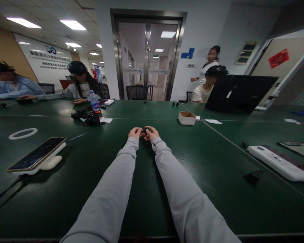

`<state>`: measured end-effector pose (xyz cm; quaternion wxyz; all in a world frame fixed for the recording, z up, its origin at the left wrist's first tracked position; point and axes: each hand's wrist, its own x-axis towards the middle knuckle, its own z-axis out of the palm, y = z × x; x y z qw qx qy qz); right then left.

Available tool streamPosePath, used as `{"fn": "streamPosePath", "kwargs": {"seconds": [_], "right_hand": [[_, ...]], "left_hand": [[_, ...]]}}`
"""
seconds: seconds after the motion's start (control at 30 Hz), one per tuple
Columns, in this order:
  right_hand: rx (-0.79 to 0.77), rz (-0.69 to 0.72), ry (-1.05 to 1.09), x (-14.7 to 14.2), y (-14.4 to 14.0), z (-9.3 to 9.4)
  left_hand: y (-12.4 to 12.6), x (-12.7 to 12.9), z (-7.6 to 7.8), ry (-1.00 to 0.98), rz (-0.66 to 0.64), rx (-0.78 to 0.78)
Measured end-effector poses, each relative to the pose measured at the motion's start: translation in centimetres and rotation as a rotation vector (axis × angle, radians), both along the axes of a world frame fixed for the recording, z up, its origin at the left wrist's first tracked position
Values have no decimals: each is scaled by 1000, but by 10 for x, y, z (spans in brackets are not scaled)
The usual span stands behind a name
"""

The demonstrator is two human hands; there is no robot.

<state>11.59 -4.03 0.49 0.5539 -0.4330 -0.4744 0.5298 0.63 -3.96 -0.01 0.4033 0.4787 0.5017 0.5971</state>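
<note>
I see a small dark object pinched between both hands out at arm's length over the green bench; it is too small and too hidden by the fingers for me to tell what it is. My left hand closes its grip narrowly on the object's left end, fingers curled down; my right hand does the same on the right end, so the two grips meet with the object between them, both resting on or just above the bench surface; I cannot tell which. Both forearms wear light grey sleeves.

Beyond the right grip and off to its right stands a small open cardboard box, with a white slip of paper just past it; further right is an open black laptop, and a person in a white shirt sits behind it. Well to the right of the right grip, nearer me, lies a long white device with a small dark piece near its near end.

Beyond the left grip and to its left sits a heap of black parts by a water bottle; well to the left lie a white ring and a phone on a white stand; two seated people work at the far left edge.
</note>
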Motion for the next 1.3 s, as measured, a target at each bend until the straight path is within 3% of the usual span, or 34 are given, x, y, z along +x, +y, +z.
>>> {"fn": "streamPosePath", "kwargs": {"seconds": [0.2,0.93,1.3], "right_hand": [[20,10,-26,0,-2,0],[-2,50,0,2,0,0],[-9,46,5,2,-1,1]], "left_hand": [[-1,-1,1,31,29,8],[3,-10,-5,100,-93,130],[0,-12,-1,121,-83,147]]}}
